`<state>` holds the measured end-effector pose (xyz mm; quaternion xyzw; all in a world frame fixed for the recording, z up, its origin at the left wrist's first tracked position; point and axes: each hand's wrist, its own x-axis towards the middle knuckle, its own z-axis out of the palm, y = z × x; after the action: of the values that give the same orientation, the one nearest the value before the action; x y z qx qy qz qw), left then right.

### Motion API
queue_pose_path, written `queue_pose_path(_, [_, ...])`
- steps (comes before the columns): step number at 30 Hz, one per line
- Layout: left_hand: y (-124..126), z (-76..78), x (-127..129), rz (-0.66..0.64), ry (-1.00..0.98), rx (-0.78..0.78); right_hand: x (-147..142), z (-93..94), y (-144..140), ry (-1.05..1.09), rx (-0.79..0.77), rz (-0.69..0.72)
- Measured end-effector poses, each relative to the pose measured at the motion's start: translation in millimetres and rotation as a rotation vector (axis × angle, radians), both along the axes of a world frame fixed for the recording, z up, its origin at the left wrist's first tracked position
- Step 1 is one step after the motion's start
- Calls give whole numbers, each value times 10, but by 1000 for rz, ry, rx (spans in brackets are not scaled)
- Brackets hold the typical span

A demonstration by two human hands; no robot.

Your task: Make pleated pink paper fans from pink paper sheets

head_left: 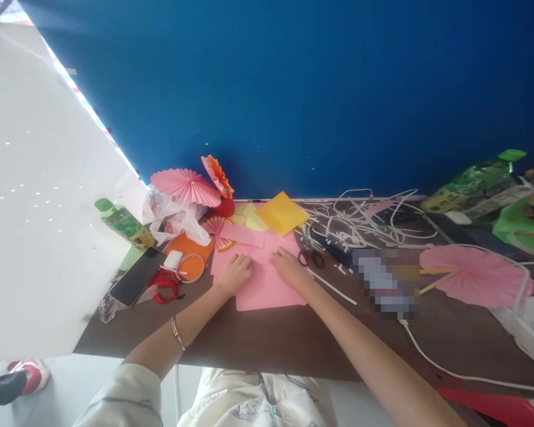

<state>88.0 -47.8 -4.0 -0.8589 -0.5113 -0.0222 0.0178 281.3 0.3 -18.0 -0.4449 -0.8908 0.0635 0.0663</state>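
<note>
A pink sheet of paper [267, 287] lies flat on the dark brown table [258, 338] in front of me. My left hand [235, 271] presses down on its left part with curled fingers. My right hand [288, 265] rests on its right part, fingers flat on the paper. A folded edge of the pink sheet runs between the two hands. Neither hand grips anything. A smaller pink strip [248, 235] lies just beyond the sheet.
Scissors [312, 258] lie right of my right hand. Yellow paper [282, 213], pleated paper fans [186, 185], a phone [136, 277], tape rolls [191, 267], a green bottle [123, 221] and tangled white cables [360, 222] crowd the table. A pink fan [474, 276] lies right.
</note>
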Motion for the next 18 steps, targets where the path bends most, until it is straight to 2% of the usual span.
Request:
queue_pose_path(2, [-55,-103,99,2,10,34,-11,6,-13,-19,9,-41])
queue_pose_path(4, [-115,-202,197,82,46,59,-19,9,-25,-32,20,-81])
queue_pose_path(7, [-212,-286,300,105,35,84,-18,19,-35,-40,35,-124])
queue_pose_path(13, [-292,-239,353,160,-60,62,-106,58,-229,-17,107,-223])
queue_pose_path(16, [-289,-233,357,173,-73,30,-241,21,-456,25,125,-156])
queue_pose_path(18, [-288,-240,346,158,-85,17,-306,-9,-583,92,68,-112])
